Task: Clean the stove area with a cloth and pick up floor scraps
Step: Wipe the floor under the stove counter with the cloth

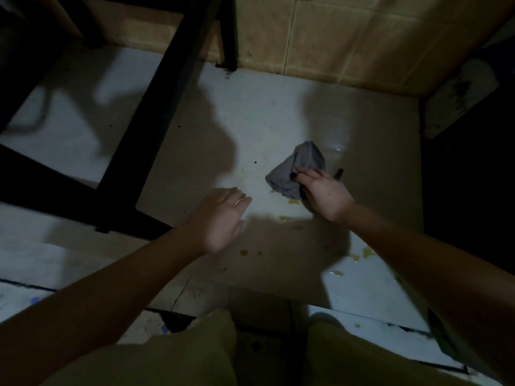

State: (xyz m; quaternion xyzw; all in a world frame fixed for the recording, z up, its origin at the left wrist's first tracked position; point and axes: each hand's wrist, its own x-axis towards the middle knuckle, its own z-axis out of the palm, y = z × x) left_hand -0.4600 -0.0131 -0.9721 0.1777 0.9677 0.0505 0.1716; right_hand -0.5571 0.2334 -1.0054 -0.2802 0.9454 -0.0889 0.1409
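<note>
In the head view, a crumpled grey cloth (296,169) is pressed onto the pale floor tile (259,112) by the right hand (324,192), whose fingers are clamped on its near edge. The left hand (221,218) is held open and empty, left of the cloth. Yellowish scraps (367,253) are scattered near the hands. Black frame legs (156,107) are seen far left.
</note>
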